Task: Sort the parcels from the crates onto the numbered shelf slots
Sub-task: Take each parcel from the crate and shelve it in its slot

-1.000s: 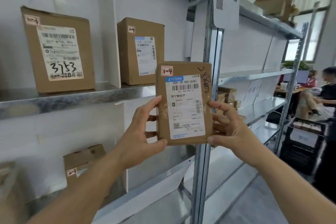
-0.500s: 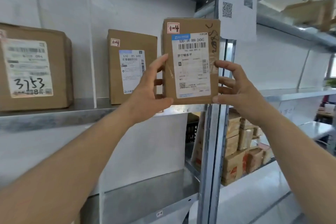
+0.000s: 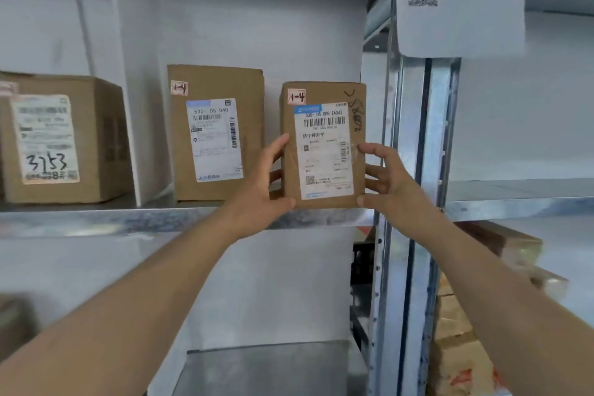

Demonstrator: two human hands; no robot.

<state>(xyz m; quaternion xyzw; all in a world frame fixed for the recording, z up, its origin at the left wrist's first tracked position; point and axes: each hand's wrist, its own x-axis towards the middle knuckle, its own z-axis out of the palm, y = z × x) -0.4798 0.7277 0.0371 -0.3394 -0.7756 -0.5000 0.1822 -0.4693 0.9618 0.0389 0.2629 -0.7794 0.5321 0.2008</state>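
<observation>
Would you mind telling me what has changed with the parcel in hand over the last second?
The held parcel went from chest height before the upright up and left into the slot, now upright on the metal shelf right of the other 1-4 parcel. The left hand and right hand still grip its sides. The 3753 parcel stayed put.

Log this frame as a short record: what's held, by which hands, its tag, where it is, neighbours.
held item: brown cardboard parcel with white shipping label, upright
hands: left hand and right hand grip its two sides
tag on parcel: red-bordered sticker reading 1-4
position: at the front edge of the metal shelf; whether it rests on it cannot be told
neighbour: taller brown cardboard box also tagged 1-4, to its left, apart
other slot: brown box marked 3753, beyond the white divider
</observation>
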